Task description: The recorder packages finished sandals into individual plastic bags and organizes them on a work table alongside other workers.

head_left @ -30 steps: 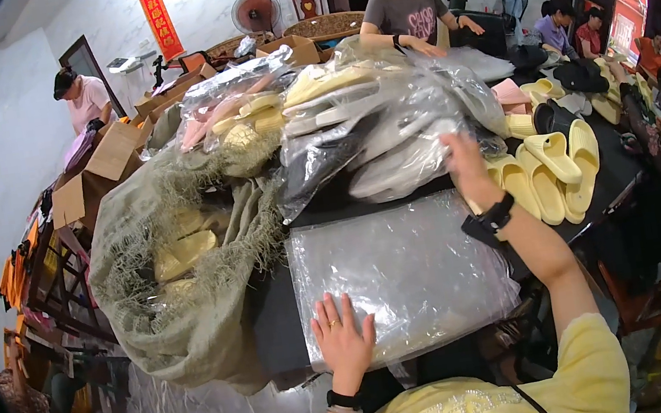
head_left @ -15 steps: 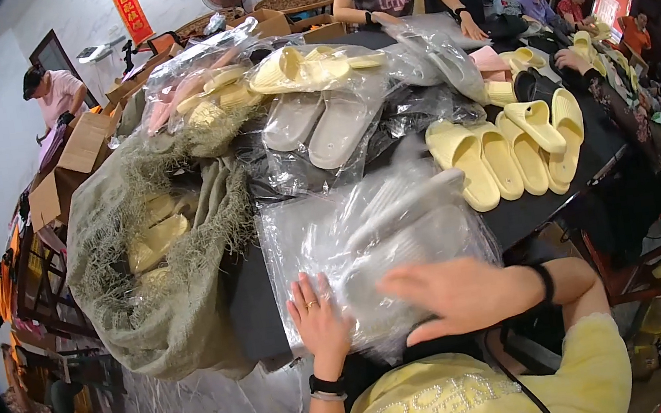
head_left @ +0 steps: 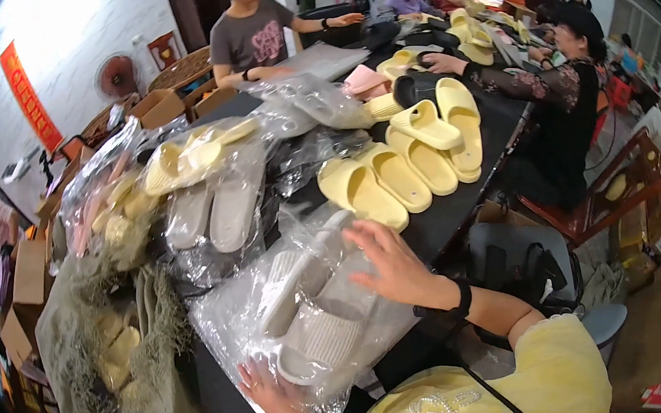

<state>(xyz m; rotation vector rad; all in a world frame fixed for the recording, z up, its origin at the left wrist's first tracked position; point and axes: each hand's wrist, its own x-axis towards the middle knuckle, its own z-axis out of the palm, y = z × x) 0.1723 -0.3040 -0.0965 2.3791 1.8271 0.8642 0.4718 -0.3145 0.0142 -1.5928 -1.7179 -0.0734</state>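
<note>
A pair of light grey ribbed slippers (head_left: 321, 336) lies in a clear plastic bag (head_left: 224, 319) on the dark table before me. My left hand (head_left: 272, 390) rests on the bag's near left corner, its fingers out and slightly blurred. Over the right side of the bag, my right hand (head_left: 396, 265) has its fingers apart and grips nothing; I cannot tell whether it touches the plastic. Just beyond it stands a row of unbagged pale yellow slippers (head_left: 403, 183). Another bagged grey pair (head_left: 231, 208) lies farther back on the left.
At the left, an open olive sack (head_left: 81, 326) holds yellow slippers. Bagged yellow slippers (head_left: 169, 168) are piled behind it. A person in a grey shirt (head_left: 252, 40) works across the table (head_left: 475, 211); another in black (head_left: 553, 107) sits at the right, near a wooden chair (head_left: 600, 198).
The view has swung to the right. The bagged grey slippers lie turned and show more plainly. My right hand has moved from the bag's near side to its far right side.
</note>
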